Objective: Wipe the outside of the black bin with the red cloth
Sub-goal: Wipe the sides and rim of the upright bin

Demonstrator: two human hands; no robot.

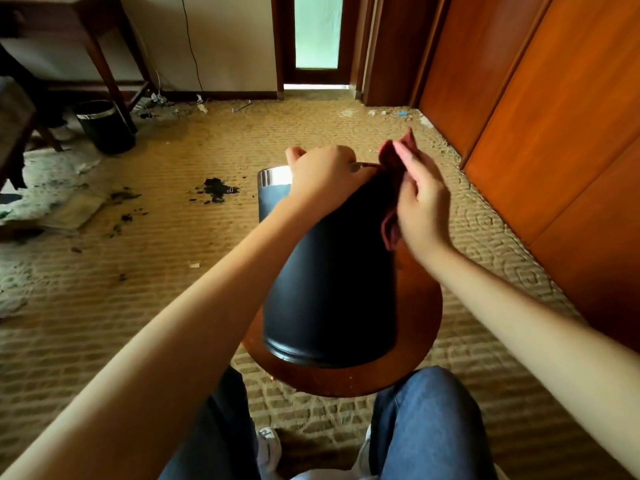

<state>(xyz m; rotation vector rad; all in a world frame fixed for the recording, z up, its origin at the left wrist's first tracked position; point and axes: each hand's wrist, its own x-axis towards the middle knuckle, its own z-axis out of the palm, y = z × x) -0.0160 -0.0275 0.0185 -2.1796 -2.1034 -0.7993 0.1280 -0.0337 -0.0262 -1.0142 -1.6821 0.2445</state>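
black bin (332, 271) lies tipped on round wooden table (422, 327), mouth away from me | left hand (325, 174) curled over its rim | right hand (420, 199), blurred, apparently pinches red cloth (394, 154) against far right wall | my read: bin light, stiff, slick, rolls; keep the rim hold

Tilted black bin (332, 271), red cloth (394, 157) seemingly alongside

Soft daylight coming through the frosted door pane (318, 31), 1 bright strip glowing beneath it. Room's dim and warm. Motion blur smears the right hand (420, 199) and red cloth (398, 150). The black bin (332, 271) reads almost featureless, glare on its rim. Over at the wide-angle edge, wardrobe panels (554, 133) bow.
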